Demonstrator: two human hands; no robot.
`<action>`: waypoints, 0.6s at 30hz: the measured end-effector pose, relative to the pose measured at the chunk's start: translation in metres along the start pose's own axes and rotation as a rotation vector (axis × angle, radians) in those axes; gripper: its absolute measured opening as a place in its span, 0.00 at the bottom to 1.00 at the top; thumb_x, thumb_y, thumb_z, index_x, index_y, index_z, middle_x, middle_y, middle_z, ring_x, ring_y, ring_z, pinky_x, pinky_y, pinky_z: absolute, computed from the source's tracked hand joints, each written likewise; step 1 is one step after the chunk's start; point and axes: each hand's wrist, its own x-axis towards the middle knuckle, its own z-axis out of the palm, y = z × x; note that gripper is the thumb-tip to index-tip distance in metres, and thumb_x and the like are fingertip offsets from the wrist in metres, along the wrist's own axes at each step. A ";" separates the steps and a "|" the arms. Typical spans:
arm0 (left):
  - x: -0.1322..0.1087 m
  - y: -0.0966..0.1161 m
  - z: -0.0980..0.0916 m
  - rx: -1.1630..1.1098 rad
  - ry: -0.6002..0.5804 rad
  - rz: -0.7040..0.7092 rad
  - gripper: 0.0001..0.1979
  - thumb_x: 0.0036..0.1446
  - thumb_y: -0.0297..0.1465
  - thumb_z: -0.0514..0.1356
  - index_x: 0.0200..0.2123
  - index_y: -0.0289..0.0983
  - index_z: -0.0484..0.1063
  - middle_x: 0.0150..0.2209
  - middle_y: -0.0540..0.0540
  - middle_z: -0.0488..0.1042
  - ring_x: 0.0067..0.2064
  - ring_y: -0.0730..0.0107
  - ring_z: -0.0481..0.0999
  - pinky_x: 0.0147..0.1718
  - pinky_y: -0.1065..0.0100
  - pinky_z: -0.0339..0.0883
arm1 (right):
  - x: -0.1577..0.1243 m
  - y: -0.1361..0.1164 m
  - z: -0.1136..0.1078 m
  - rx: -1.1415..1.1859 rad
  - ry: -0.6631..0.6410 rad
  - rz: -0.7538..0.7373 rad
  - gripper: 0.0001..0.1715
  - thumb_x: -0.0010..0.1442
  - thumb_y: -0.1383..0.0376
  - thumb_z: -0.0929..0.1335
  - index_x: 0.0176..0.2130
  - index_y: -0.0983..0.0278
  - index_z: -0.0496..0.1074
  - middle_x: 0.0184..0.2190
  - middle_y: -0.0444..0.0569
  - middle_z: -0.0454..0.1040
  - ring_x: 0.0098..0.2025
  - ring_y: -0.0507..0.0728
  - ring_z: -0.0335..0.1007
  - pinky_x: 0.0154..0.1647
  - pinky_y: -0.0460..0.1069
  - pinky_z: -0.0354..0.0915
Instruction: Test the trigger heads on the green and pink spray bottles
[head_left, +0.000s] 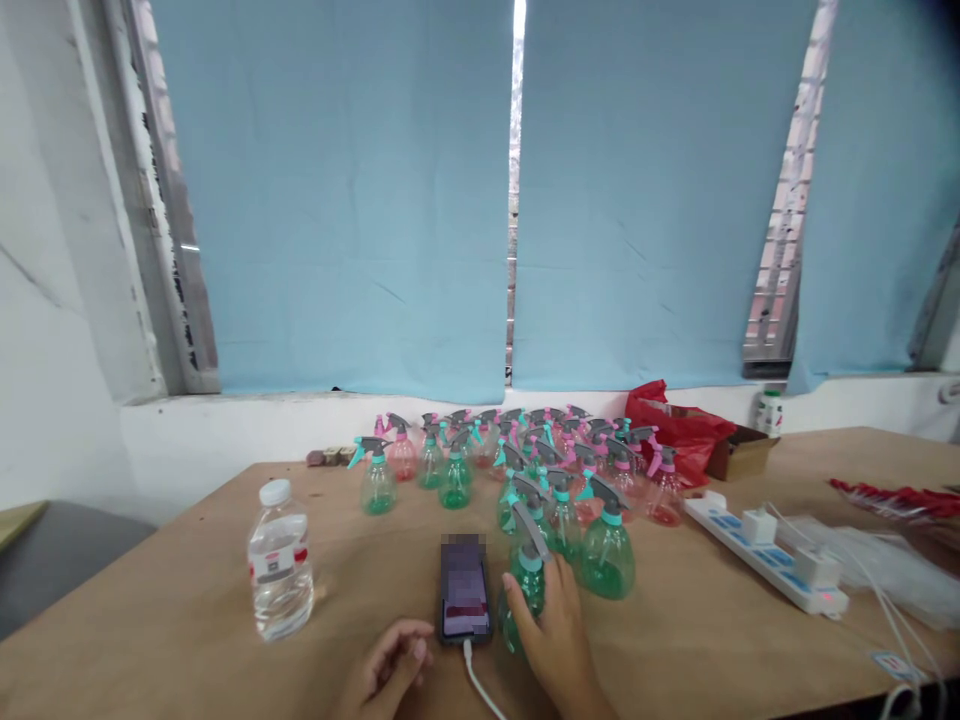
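Note:
My right hand (pixel 556 630) is wrapped round a green clear spray bottle (pixel 531 585) with a grey trigger head and turquoise collar. The bottle stands upright near the table's front, its right side hidden by my fingers. My left hand (pixel 394 665) rests low by the table with loosely curled fingers, a gap between them and the thumb, and nothing visible in it. Between the two hands lies a smartphone (pixel 465 590) with its screen lit and a white cable (pixel 480 685) plugged into its lower end. Just right of the held bottle is another green spray bottle (pixel 609 555).
Several green and pink spray bottles (pixel 455 480) crowd the table (pixel 187 590) towards the wall. A water bottle (pixel 279 560) stands at left. To the right are a power strip (pixel 765 555), clear plastic bags (pixel 892 565), a red bag (pixel 675 435) and a cardboard box (pixel 742 452).

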 end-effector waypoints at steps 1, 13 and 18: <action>0.000 0.000 0.000 0.002 0.001 0.003 0.36 0.54 0.67 0.55 0.46 0.43 0.78 0.37 0.47 0.79 0.40 0.58 0.76 0.46 0.61 0.70 | 0.001 -0.001 -0.001 0.009 -0.002 0.001 0.26 0.66 0.47 0.68 0.54 0.61 0.72 0.48 0.58 0.76 0.51 0.69 0.74 0.51 0.64 0.71; 0.004 -0.009 0.000 0.012 0.014 0.002 0.37 0.53 0.67 0.54 0.45 0.43 0.78 0.35 0.47 0.78 0.39 0.58 0.76 0.47 0.61 0.70 | 0.043 0.000 -0.086 0.043 0.207 0.095 0.27 0.65 0.45 0.68 0.50 0.63 0.75 0.43 0.55 0.79 0.44 0.65 0.76 0.46 0.56 0.70; 0.011 0.000 -0.002 -0.021 0.027 -0.001 0.35 0.53 0.66 0.57 0.44 0.42 0.78 0.34 0.46 0.79 0.39 0.57 0.77 0.45 0.61 0.70 | 0.075 0.049 -0.137 -0.206 0.329 0.086 0.35 0.62 0.39 0.66 0.50 0.66 0.76 0.45 0.61 0.77 0.50 0.70 0.72 0.53 0.61 0.66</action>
